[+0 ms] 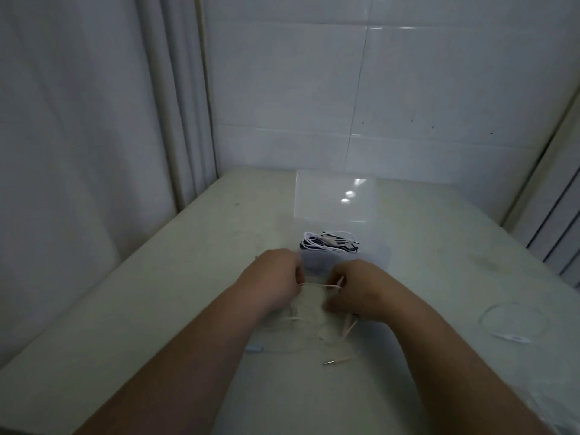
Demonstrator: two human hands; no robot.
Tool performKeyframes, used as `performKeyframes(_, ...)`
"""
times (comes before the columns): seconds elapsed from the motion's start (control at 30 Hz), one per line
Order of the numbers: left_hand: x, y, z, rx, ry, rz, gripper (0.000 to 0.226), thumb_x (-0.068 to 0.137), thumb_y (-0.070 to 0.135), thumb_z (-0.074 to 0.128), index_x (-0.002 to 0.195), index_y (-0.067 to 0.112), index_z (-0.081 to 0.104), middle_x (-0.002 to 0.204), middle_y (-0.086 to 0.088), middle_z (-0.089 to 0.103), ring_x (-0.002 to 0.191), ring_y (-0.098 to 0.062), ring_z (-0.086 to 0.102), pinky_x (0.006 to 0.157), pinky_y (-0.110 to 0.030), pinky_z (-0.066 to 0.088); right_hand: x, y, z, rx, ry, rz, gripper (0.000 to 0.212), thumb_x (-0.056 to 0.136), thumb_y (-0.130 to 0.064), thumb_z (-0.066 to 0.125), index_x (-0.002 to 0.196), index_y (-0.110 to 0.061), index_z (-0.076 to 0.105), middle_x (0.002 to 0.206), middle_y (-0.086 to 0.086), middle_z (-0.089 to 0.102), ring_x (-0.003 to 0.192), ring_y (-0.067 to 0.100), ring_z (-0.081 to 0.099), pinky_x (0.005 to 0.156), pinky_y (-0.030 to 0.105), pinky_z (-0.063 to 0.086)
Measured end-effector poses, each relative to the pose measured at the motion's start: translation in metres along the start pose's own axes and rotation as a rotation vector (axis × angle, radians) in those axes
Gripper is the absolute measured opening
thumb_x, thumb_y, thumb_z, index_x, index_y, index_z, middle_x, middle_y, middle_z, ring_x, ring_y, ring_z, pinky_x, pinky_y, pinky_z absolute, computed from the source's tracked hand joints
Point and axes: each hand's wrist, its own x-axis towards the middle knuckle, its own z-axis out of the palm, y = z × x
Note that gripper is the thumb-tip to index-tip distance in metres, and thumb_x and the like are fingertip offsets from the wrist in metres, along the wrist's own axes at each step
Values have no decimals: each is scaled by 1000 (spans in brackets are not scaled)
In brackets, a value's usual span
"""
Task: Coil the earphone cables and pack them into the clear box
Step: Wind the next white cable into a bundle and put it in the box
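Just in front of the clear box [342, 262], left hand [276, 281] and right hand [354, 288] each pinch the pale earphone cable [317, 285], stretching it taut, apparently for coiling.

The pink cable [318, 286] is pale; coiled cables [326, 243] white and navy; table [188, 262] off-white.

Two hands of mine in play, left hand [276, 277] and right hand [354, 290], with one pinkish cable [317, 285] pinched between them and one clear box [317, 262] just beyond. Inside it sits one bundle of coiled cables [326, 243], white and dark strands I can't count singly. On the table [157, 293] I count one loose white cable [511, 338], one metal jack plug [331, 361] and one small blue piece [254, 349].
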Motion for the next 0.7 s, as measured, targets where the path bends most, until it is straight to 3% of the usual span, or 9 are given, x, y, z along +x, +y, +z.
performKeyframes(0.17,12,-5,1,16,-34,34,17,79,13,62,87,23,72,103,2,70,99,-18,63,83,-25,48,9,12,0,45,148,-42,22,73,-26,78,67,-26,57,66,-11,56,65,9,55,52,18,38)
performKeyframes(0.33,15,-23,8,-130,56,70,14,78,15,67,82,27,74,84,12,68,84,-8,62,73,-18,44,2,21,-7,380,76,-55,16,73,-17,81,69,-12,66,60,1,62,54,11,57,55,25,50)
performKeyframes(0.4,16,-27,5,-214,132,59,14,79,13,71,85,25,75,74,15,63,76,-6,60,65,-12,39,-5,23,-15,540,64,-47,16,79,-14,77,67,-10,66,65,8,67,57,15,62,54,26,53)
performKeyframes(0.5,15,-28,-5,-437,227,4,21,80,6,69,77,27,71,71,9,67,70,-10,61,62,-16,42,-12,20,-24,823,68,-36,19,91,-14,64,74,-9,59,68,12,66,58,21,63,54,28,54)
performKeyframes(0.57,13,-29,-11,-610,243,-68,29,83,-1,60,73,25,68,64,4,63,58,-9,54,53,-19,38,-14,18,-24,978,85,-50,21,94,-15,59,74,-11,53,55,6,51,46,18,51,47,28,49)
performKeyframes(0.63,11,-31,-17,-732,225,-152,32,80,-5,52,69,21,67,53,3,53,45,-9,41,45,-22,28,-13,20,-24,1097,128,-53,23,95,-15,57,74,-13,49,52,-1,33,41,12,30,39,22,32)
performKeyframes(0.7,8,-32,-23,-831,151,-207,31,77,-5,49,67,16,68,48,2,44,40,-11,31,43,-19,19,-13,21,-28,1198,161,-56,23,95,-14,56,74,-14,47,53,-3,26,42,10,19,40,17,18)
